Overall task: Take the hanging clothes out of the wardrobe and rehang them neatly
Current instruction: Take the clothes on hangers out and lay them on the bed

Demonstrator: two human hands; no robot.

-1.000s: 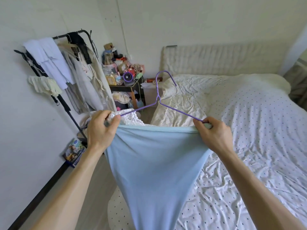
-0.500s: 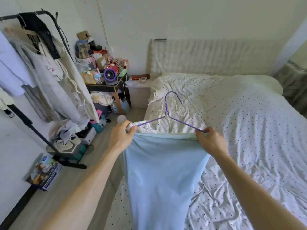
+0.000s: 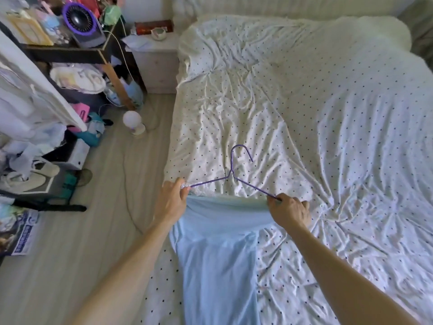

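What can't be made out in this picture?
Head view only:
- Tips of the purple hanger: covered by left hand and right hand.
- Hem of the blue garment: cut off by bottom edge.
- Most hanging clothes: cut off by left edge.
- Print on the magazine: too small.

Smooth matt pale-blue cloth garment on a thin purple wire hanger — over the bed's rumpled, dotted cotton-like sheet.

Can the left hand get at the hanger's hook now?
Probably yes, but not at once. The hook is uncovered over the bed, just beyond the left hand. That hand's grip holds one end of the hanger with the garment, so it must release first.
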